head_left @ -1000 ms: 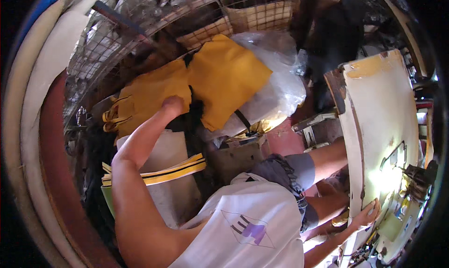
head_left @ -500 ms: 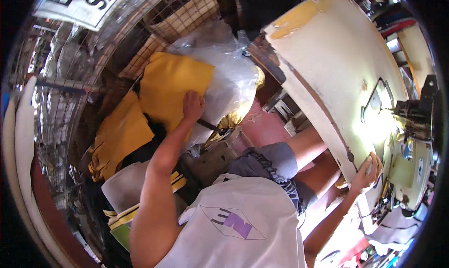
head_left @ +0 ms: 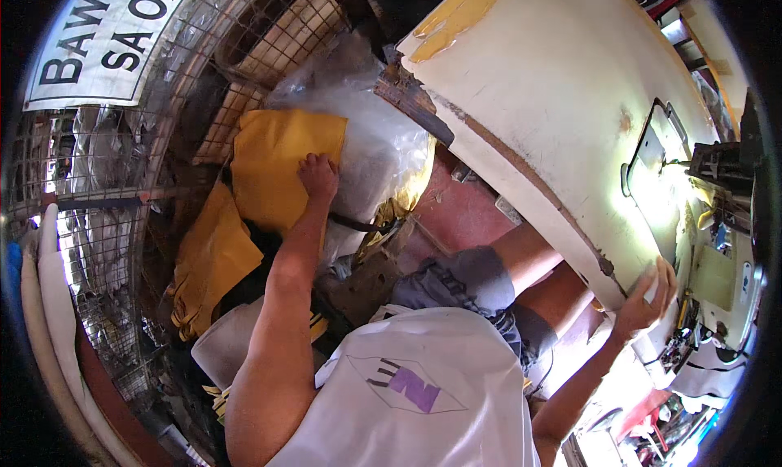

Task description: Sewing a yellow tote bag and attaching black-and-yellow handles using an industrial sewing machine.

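Note:
My left hand [head_left: 319,176] reaches out to the left, its fingers bent onto a yellow leather-like sheet [head_left: 277,162] near its right side. The sheet lies against a pile wrapped in clear plastic [head_left: 371,129]. A second yellow piece [head_left: 216,259] hangs below it, creased at its lower end. On the right, my right hand [head_left: 645,302] is at the near edge of the pale worktable [head_left: 538,109], fingers curled. Something small and whitish shows between them, too small to name. Beyond that hand stands a sewing machine [head_left: 725,292], a bright lamp glow over its plate [head_left: 648,162].
A wire-mesh panel [head_left: 90,157] with a lettered white sign [head_left: 106,43] stands at the left. Pale rolls [head_left: 57,304] lean by it. A grey folded piece [head_left: 228,345] lies under my left arm. The worktable's edge is worn, above reddish floor [head_left: 456,206].
The view has turned slightly, showing more of the sign. My left hand stays on the yellow sheet, its fingers now more bent. My right hand's fingers have curled more at the table edge.

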`<action>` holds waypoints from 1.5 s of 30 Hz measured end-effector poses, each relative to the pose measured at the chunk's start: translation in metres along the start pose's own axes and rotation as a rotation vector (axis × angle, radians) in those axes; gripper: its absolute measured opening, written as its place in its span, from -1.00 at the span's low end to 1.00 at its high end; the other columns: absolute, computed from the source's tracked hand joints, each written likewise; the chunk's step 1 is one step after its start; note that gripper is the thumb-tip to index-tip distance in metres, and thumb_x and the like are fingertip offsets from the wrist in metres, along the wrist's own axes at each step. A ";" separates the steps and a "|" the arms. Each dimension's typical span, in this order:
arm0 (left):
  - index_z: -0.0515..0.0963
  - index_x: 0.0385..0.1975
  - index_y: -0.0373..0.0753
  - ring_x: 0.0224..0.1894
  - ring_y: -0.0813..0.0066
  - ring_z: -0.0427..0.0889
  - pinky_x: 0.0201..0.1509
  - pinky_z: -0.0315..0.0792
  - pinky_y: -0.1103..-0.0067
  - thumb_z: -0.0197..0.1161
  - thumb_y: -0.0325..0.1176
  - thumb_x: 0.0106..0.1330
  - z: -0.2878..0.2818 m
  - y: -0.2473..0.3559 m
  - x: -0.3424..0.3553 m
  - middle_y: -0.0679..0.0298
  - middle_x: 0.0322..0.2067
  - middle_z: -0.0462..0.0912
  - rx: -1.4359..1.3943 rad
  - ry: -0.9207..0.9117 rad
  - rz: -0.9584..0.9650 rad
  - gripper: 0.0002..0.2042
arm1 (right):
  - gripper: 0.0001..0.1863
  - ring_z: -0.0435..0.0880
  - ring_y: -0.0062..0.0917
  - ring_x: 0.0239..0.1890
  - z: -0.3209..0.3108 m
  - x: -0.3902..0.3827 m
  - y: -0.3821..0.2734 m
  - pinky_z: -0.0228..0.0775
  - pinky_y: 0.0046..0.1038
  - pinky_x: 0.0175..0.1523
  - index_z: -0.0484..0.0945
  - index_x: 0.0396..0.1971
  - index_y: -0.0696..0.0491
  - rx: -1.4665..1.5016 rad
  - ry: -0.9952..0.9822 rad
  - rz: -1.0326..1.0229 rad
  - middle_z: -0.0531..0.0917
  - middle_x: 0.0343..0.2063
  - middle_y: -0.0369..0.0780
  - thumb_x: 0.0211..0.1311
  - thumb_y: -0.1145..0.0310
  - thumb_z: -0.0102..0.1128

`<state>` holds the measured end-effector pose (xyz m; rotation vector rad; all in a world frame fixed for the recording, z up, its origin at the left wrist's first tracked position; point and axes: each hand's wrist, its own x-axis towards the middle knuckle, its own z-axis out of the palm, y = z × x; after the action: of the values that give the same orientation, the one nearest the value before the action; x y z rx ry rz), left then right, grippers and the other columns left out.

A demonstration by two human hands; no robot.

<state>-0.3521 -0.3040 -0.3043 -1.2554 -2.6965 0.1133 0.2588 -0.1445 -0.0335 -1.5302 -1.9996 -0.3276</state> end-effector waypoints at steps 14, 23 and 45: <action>0.50 0.05 -0.30 -0.03 0.12 0.59 0.02 0.51 0.28 -0.01 -0.18 0.44 -0.003 -0.153 0.027 0.04 0.03 0.58 0.284 -0.235 -0.028 -0.64 | -0.72 0.58 -0.45 -0.03 -0.020 -0.060 0.149 0.46 -0.45 0.00 0.63 0.03 0.08 0.050 0.093 0.309 0.63 -0.01 -0.19 0.37 0.43 0.13; 0.48 -0.05 -0.39 -0.02 0.31 0.61 0.06 0.55 0.39 0.08 -0.31 0.45 -0.335 0.033 -0.011 0.09 0.00 0.56 -1.742 0.099 0.113 -0.74 | -0.58 0.58 -0.30 0.00 -0.034 -0.015 0.004 0.43 -0.32 0.13 0.57 0.11 0.09 -0.093 0.077 0.248 0.59 -0.06 -0.09 0.22 0.51 0.25; 0.26 0.32 -0.35 0.44 -0.08 0.10 0.52 -0.09 0.10 0.17 -0.06 0.39 -0.347 0.274 0.035 -0.13 0.34 0.22 -0.685 0.002 0.824 -0.38 | -0.55 0.62 -0.33 -0.46 -0.075 -0.023 -0.112 0.52 -0.35 -0.36 0.55 0.09 0.15 0.850 -0.484 -0.200 0.59 -0.43 -0.15 0.15 0.62 0.26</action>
<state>-0.1048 -0.1011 0.0036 -2.4609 -2.0659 -0.7629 0.1796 -0.2362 0.0299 -0.9012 -2.2058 0.8016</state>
